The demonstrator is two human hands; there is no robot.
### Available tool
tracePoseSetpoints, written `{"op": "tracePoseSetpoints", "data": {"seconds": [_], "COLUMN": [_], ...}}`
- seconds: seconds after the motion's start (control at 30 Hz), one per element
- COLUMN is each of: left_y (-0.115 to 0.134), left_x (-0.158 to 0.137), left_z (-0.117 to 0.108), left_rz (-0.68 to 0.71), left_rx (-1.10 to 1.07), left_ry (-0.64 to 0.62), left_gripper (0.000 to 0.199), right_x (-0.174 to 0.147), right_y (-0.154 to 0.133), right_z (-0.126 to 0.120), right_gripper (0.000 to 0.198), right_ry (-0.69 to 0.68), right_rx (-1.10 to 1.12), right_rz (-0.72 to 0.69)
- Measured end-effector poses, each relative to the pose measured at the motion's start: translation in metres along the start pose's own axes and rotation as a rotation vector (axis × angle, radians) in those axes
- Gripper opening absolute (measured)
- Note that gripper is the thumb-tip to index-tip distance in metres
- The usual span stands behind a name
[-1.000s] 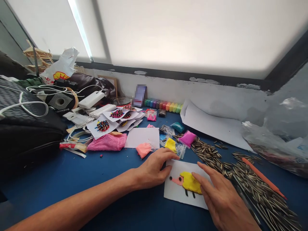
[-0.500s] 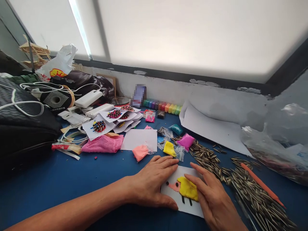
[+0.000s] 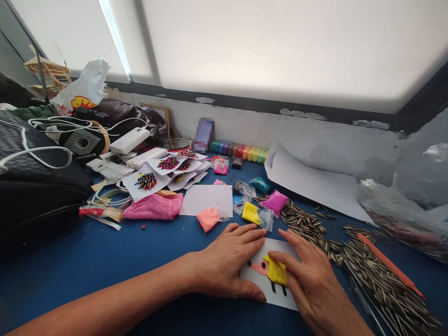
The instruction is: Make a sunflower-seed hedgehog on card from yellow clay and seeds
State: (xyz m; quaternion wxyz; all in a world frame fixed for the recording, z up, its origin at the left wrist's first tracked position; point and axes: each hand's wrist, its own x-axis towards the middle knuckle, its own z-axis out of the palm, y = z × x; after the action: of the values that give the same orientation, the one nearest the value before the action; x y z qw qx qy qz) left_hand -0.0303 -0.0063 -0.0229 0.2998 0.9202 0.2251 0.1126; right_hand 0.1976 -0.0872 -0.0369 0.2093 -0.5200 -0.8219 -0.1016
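A white card [image 3: 262, 287] lies on the blue table, bearing a flat animal shape of soft clay. Its body is yellow clay [image 3: 276, 272], its pointed snout pink clay [image 3: 259, 268], with black dots for eye and nose and two black legs. My left hand [image 3: 233, 263] rests flat across the card's left side, fingers and thumb spread. Over the right part of the yellow clay lies my right hand [image 3: 308, 277], its fingers extended and apart, fingertips touching the clay. That hand hides the body's right end.
Striped sunflower seeds [image 3: 381, 284] are heaped at right beside an orange stick tool [image 3: 390, 266]. Behind the card are bags of yellow clay [image 3: 251, 213], magenta clay [image 3: 275, 202] and salmon clay [image 3: 208, 219]. Finished cards [image 3: 145, 182], a pink cloth [image 3: 154, 207] and a black bag [image 3: 38, 182] lie left.
My right hand has shifted left over the yellow clay, covering more of it. The left hand stays flat on the card. The whole view has shifted slightly.
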Motion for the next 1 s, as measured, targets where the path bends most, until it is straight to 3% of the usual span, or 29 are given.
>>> {"op": "tracePoseSetpoints", "data": {"seconds": [0.23, 0.4, 0.63, 1.0], "left_y": [-0.0014, -0.0012, -0.0001, -0.0003], "left_x": [-0.0009, -0.0011, -0.0009, -0.0003], "left_z": [0.0011, 0.0016, -0.0002, 0.0001], "left_rz": [0.004, -0.002, 0.000, 0.000], "left_rx": [-0.004, -0.008, -0.018, 0.005], "left_ry": [-0.008, -0.005, -0.014, -0.014], "left_gripper": [0.093, 0.093, 0.090, 0.091], "right_x": [0.0021, 0.0000, -0.0027, -0.0003], "right_y": [-0.0013, -0.0018, -0.0003, -0.0043], "right_z": [-0.0094, -0.0066, -0.0035, -0.0075], "right_gripper": [0.040, 0.041, 0.042, 0.042], "right_ry": [-0.027, 0.037, -0.017, 0.030], "right_rx": [-0.088, -0.103, -0.068, -0.087], "right_rz": [-0.064, -0.035, -0.030, -0.065]}}
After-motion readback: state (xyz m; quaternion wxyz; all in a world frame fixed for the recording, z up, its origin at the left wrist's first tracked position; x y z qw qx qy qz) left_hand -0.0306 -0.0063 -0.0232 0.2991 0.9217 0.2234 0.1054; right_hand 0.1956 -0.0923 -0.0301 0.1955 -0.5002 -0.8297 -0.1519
